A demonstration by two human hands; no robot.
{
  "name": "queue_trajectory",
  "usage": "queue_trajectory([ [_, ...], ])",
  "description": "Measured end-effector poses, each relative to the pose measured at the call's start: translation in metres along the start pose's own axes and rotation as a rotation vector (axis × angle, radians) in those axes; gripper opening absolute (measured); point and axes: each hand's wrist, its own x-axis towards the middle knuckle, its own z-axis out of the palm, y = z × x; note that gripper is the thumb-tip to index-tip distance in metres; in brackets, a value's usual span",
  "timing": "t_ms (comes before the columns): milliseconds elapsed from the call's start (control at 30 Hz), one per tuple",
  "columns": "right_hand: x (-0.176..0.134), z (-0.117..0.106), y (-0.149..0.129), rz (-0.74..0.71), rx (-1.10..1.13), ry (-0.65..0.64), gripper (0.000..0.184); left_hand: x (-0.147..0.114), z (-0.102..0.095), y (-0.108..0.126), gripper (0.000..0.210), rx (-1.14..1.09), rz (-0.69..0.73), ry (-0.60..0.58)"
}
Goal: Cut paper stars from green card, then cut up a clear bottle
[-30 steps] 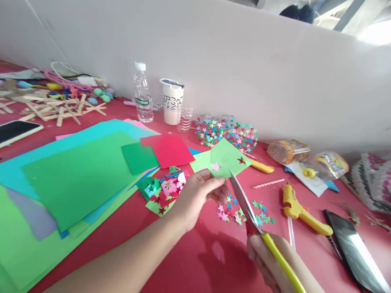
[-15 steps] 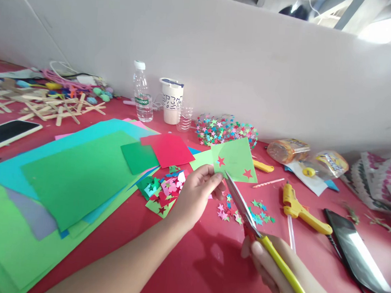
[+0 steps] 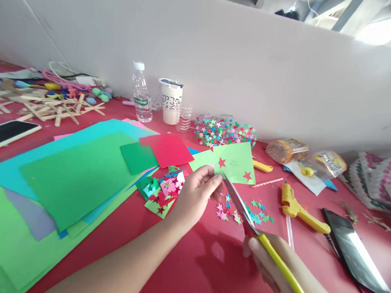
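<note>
My left hand (image 3: 197, 189) pinches the lower left part of a light green sheet of paper (image 3: 237, 160) between thumb and fingers. Two red star shapes show in the sheet and look like cut-out holes with the red table behind. In my right hand (image 3: 267, 263) is a pair of scissors (image 3: 240, 203) with yellow handles. Their blades look nearly closed, and the tips are at the sheet's lower edge, close to my left thumb. Small coloured stars (image 3: 259, 212) lie below the sheet. Left of my wrist is a pile of punched paper scraps (image 3: 170, 187).
Coloured sheets (image 3: 79, 174) cover the left of the red table. Behind stand a water bottle (image 3: 142, 93), a white cup (image 3: 171, 102) and star-filled clear containers (image 3: 213, 129). A yellow glue gun (image 3: 300, 212) and a dark tablet-like device (image 3: 352, 251) lie at right.
The green sheet has tilted flatter, its top edge dropping slightly. The scissor tips have shifted slightly left along its lower edge. Both hands keep their grips.
</note>
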Motion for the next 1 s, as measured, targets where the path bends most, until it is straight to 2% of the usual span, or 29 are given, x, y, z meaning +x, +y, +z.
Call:
queue_trajectory([
  [300, 0.0005, 0.0017, 0.0007, 0.049, 0.003, 0.014, 0.070, 0.0015, -0.0025, -0.0004, 0.022, -0.033, -0.040, -0.011],
  [767, -0.0016, 0.0021, -0.0036, 0.130, 0.001, 0.035, 0.057, 0.0028, -0.0009, 0.0016, 0.020, -0.108, -0.090, 0.034],
  [1000, -0.0015, 0.0037, -0.0050, 0.143, 0.011, 0.067, 0.058, 0.0027, -0.0014, -0.0006, 0.021, -0.106, -0.091, 0.038],
])
